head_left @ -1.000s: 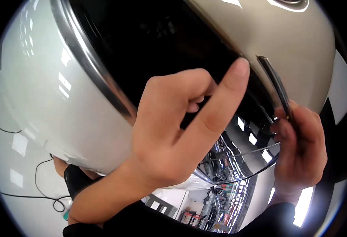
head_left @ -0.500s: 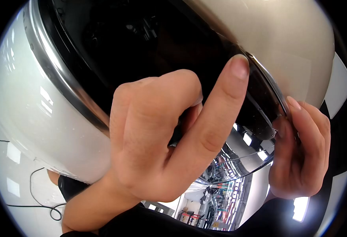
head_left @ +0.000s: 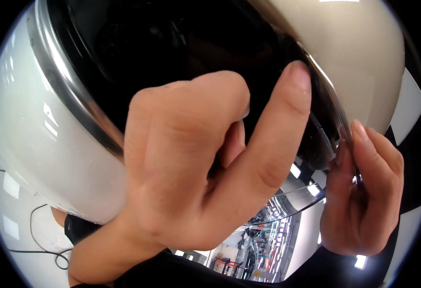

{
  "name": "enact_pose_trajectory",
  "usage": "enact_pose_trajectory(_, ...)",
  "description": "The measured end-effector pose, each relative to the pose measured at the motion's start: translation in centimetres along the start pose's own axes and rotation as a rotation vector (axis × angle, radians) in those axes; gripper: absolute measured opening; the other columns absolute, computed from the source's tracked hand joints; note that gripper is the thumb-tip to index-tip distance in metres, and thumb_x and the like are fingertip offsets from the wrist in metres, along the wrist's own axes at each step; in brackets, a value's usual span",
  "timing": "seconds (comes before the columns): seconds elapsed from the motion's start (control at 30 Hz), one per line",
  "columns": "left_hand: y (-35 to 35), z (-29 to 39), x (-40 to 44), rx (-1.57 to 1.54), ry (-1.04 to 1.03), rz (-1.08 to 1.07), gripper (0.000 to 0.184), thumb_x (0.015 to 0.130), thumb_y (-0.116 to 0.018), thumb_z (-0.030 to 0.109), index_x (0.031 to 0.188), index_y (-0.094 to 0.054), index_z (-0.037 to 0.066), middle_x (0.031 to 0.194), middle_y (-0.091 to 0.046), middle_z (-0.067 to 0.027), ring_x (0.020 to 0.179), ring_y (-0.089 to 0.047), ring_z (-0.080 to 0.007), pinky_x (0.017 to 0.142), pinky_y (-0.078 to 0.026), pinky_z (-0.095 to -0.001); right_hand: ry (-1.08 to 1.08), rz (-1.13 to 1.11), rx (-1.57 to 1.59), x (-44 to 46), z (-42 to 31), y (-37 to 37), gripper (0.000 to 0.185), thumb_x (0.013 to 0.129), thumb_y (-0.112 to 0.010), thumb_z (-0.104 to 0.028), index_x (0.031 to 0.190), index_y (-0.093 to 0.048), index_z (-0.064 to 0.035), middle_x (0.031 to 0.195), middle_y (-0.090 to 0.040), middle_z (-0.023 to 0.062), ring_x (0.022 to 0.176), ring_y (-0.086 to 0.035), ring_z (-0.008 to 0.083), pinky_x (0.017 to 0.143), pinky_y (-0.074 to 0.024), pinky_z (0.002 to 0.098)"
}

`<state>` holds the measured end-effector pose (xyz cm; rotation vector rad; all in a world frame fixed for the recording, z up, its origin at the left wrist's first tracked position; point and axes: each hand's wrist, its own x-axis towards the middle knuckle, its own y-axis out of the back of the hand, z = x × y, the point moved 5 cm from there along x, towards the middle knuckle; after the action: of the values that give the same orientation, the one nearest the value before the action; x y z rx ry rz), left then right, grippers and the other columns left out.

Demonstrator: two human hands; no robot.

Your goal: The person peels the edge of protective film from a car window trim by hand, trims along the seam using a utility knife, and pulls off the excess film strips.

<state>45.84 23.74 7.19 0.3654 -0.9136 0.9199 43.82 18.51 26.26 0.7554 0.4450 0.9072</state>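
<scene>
Right grip point(head_left: 369, 197) pinching thin strip point(head_left: 335, 94), left grip point(head_left: 181, 163) curled, hold unclear, dark glass point(head_left: 172, 48) behind

Looped black cable point(head_left: 33, 251) on glossy white floor point(head_left: 21, 235), bright light point(head_left: 360, 262) at lower right

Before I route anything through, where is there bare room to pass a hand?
Bare: white panel, bordered by silver trim and left hand; beige panel, beyond the thin strip in the right hand. Crowded: between both hands, along the strip.
</scene>
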Motion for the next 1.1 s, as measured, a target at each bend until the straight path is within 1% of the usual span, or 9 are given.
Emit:
enact_pose_trajectory(0.1,0.3,0.3,0.9,0.014,-0.008,-0.069,0.059,0.073,-0.064,-0.017,0.13,-0.068,-0.001,0.106,-0.05,-0.008,0.08,-0.048,-0.0154,0.062,-0.039,-0.0248,0.02,0.03,-0.025,0.3,0.1,-0.4,0.029,0.092,-0.06,0.016,0.121,-0.062,0.0087,0.111,-0.067,0.0245,0.091,-0.07,0.0204,0.076,-0.0566,0.0249)
enact_pose_trajectory(0.17,0.4,0.0,1.4,0.003,-0.017,-0.112,0.059,0.073,-0.063,-0.017,0.13,-0.068,-0.001,0.106,-0.05,-0.008,0.079,-0.048,-0.0149,0.061,-0.038,-0.0248,0.03,0.002,-0.01,0.3,0.6,-0.2,0.029,0.093,-0.06,0.015,0.121,-0.062,0.0085,0.113,-0.067,0.025,0.093,-0.071,0.0213,0.078,-0.0568,0.0255)
enact_pose_trajectory(0.27,0.2,-0.3,1.7,-0.014,-0.016,-0.105,0.06,0.073,-0.062,-0.018,0.131,-0.067,-0.002,0.106,-0.049,-0.0079,0.078,-0.048,-0.0144,0.06,-0.038,-0.0249,0.033,-0.012,-0.022,0.3,0.7,-0.1,0.028,0.094,-0.061,0.013,0.121,-0.061,0.0083,0.115,-0.067,0.0256,0.096,-0.071,0.0231,0.081,-0.0575,0.0268)
enact_pose_trajectory(0.47,-0.1,-0.4,1.5,-0.04,-0.024,-0.076,0.061,0.073,-0.06,-0.019,0.132,-0.066,-0.003,0.105,-0.048,-0.0079,0.075,-0.047,-0.0134,0.059,-0.037,-0.025,-0.026,0.004,-0.004,-0.1,0.6,-0.3,0.027,0.095,-0.06,0.011,0.122,-0.061,0.0081,0.115,-0.067,0.0249,0.097,-0.071,0.0223,0.082,-0.0565,0.0262)
enact_pose_trajectory(0.67,0.0,-0.1,1.5,-0.071,-0.069,-0.007,0.062,0.073,-0.058,-0.02,0.132,-0.064,-0.005,0.104,-0.047,-0.0079,0.072,-0.046,-0.0123,0.057,-0.036,-0.0252,-0.044,-0.012,0.015,-0.6,1.0,-0.1,0.026,0.095,-0.059,0.01,0.121,-0.061,0.008,0.115,-0.067,0.0246,0.097,-0.07,0.0214,0.081,-0.0557,0.0259)
enact_pose_trajectory(0.73,0.4,-0.3,1.4,-0.048,-0.049,-0.11,0.061,0.074,-0.057,-0.019,0.133,-0.064,-0.005,0.104,-0.046,-0.0074,0.073,-0.046,-0.0125,0.058,-0.037,-0.0253,-0.041,-0.023,0.002,-0.7,1.0,0.0,0.026,0.095,-0.059,0.01,0.121,-0.061,0.0082,0.115,-0.067,0.0245,0.095,-0.07,0.021,0.079,-0.0553,0.0255)
enact_pose_trajectory(0.87,0.8,0.0,1.4,-0.068,0.046,-0.169,0.06,0.075,-0.055,-0.017,0.133,-0.065,-0.004,0.103,-0.046,-0.0063,0.074,-0.046,-0.0124,0.06,-0.038,-0.0255,-0.029,-0.035,-0.01,-1.2,1.2,0.3,0.026,0.095,-0.059,0.011,0.121,-0.061,0.0088,0.113,-0.067,0.0243,0.092,-0.069,0.0201,0.076,-0.0542,0.0244)
enact_pose_trajectory(0.97,0.6,-0.5,1.8,-0.006,0.013,-0.233,0.06,0.075,-0.054,-0.016,0.133,-0.065,-0.003,0.1,-0.044,-0.0048,0.07,-0.043,-0.012,0.06,-0.036,-0.0264,-0.04,-0.056,-0.019,-1.0,1.4,0.2,0.027,0.094,-0.058,0.013,0.12,-0.061,0.0088,0.112,-0.067,0.0242,0.09,-0.069,0.0192,0.074,-0.0534,0.0238)
enact_pose_trajectory(1.1,0.8,-0.5,2.4,0.002,-0.025,-0.281,0.058,0.076,-0.052,-0.016,0.131,-0.066,-0.003,0.092,-0.041,-0.0031,0.067,-0.04,-0.0116,0.058,-0.033,-0.0279,-0.013,-0.085,-0.042,-1.0,1.6,0.6,0.028,0.093,-0.058,0.014,0.121,-0.061,0.0091,0.111,-0.067,0.0243,0.087,-0.068,0.018,0.072,-0.0526,0.0233)
